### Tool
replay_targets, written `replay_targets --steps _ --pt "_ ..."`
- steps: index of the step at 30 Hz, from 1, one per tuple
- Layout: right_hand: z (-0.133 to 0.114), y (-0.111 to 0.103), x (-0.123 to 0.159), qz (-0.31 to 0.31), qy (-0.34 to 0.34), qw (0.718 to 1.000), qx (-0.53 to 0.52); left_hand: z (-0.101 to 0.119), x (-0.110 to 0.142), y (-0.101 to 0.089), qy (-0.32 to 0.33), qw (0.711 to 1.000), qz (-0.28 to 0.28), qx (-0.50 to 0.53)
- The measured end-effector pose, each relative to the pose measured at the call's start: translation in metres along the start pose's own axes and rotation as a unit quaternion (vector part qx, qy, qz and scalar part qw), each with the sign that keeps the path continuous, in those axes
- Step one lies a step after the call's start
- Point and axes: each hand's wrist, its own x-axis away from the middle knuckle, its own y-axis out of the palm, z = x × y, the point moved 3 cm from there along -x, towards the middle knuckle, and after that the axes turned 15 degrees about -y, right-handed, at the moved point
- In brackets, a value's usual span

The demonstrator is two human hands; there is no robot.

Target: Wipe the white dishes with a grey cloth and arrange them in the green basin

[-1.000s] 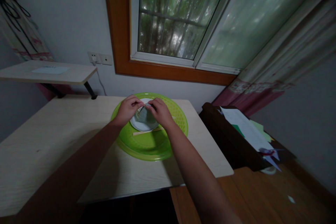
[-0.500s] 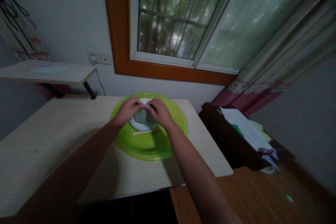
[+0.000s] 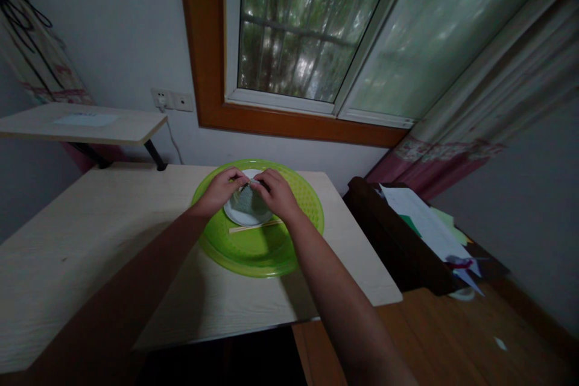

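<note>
A grey-green, roughly triangular wrapped bundle, which looks like a zongzi (image 3: 249, 200), sits on a small white plate (image 3: 246, 219). That plate rests on a round green plastic tray (image 3: 248, 253). My left hand (image 3: 222, 190) pinches at the top of the zongzi, thumb and fingers together. From the other side my right hand (image 3: 275, 193) does the same, its fingertips almost meeting the left ones. What lies between the fingertips, perhaps a string or leaf edge, is too small to make out. In front of the plate lie chopsticks (image 3: 253, 227), partly behind my right wrist.
The tray stands on a pale wooden table (image 3: 113, 235) against the wall. A raised shelf (image 3: 81, 123) with a sheet on it is at the left. Right of the table, papers (image 3: 425, 223) lie on a dark brown piece of furniture (image 3: 393, 241). A window (image 3: 294, 42) is ahead.
My hands stay at the top of the zongzi, with only slight finger movement. The left fingers have shifted a little; the plate, tray and chopsticks stay in place.
</note>
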Motion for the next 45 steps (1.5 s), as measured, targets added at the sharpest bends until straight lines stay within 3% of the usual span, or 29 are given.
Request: replay_targets --steps 4,13,25,33,45 --pt "-0.001 0.001 0.0 0.004 -0.011 1.0 0.003 -0.002 -0.002 0.002 0.019 1.0 -0.008 -0.013" --pt "0.002 0.002 -0.002 0.011 0.003 1.0 0.017 0.003 0.003 -0.001 0.034 0.999 0.038 0.007" --pt "0.009 0.003 0.001 0.012 0.013 0.999 0.031 0.003 0.004 0.0 0.056 0.998 0.017 -0.024" --pt "0.012 0.002 0.003 0.01 0.021 1.0 0.015 -0.003 0.002 0.001 0.047 0.999 -0.003 -0.019" --pt "0.008 0.004 0.001 0.007 0.04 0.999 -0.006 -0.005 -0.001 -0.002 0.0 0.999 0.012 0.032"
